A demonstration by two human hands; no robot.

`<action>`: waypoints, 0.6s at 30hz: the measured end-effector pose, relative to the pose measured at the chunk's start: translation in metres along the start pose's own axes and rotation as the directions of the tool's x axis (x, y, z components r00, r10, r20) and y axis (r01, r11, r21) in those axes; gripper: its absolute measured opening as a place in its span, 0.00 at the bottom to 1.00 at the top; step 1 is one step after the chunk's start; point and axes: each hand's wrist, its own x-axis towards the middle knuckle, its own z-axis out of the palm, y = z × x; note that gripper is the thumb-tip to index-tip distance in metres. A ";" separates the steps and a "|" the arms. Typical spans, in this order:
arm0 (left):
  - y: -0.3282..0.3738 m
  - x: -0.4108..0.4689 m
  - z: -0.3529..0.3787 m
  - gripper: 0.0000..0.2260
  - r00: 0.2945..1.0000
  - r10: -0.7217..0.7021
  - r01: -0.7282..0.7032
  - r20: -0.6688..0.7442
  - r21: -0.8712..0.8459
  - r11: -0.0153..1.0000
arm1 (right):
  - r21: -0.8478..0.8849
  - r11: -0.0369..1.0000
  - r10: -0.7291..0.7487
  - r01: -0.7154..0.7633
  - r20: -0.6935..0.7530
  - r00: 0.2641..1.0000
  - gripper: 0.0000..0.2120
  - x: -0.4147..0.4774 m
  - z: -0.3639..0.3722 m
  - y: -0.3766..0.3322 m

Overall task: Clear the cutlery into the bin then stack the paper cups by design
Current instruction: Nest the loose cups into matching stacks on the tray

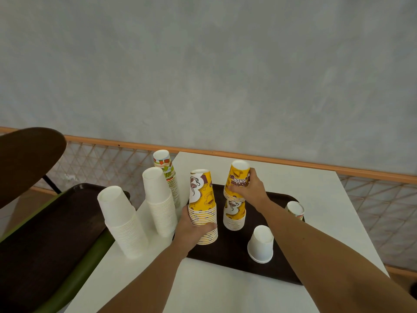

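Observation:
My left hand (191, 231) grips a tall stack of upside-down yellow coffee-print cups (203, 199) on the dark brown tray (237, 251). My right hand (248, 188) holds a short yellow stack (238, 177), lifted slightly above or resting on a second yellow stack (234, 216) further back on the tray. A small stack of plain white cups (260, 243) stands on the tray's right part. A single cup with a coloured print (295, 210) sits at the tray's far right edge.
Two tall white cup stacks (123, 222) (160, 199) and a stack with a green and red print (167, 175) stand at the white table's (304, 188) left edge. Left of the table are another dark tray (45, 245) and a dark chair back (27, 159). A mesh fence runs behind.

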 end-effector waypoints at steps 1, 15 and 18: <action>0.000 0.000 0.000 0.39 1.000 0.003 -0.003 -0.003 -0.003 1.000 | -0.008 1.000 0.008 -0.008 0.011 1.000 0.34 0.000 0.001 0.002; 0.013 -0.001 0.003 0.38 0.999 0.040 -0.041 0.034 0.010 0.999 | 0.078 0.988 -0.136 0.132 0.045 0.990 0.23 -0.018 0.005 -0.042; 0.019 -0.005 0.003 0.39 0.997 0.059 -0.059 0.049 0.005 0.998 | 0.027 0.998 -0.058 0.053 0.275 0.960 0.35 -0.029 0.011 -0.053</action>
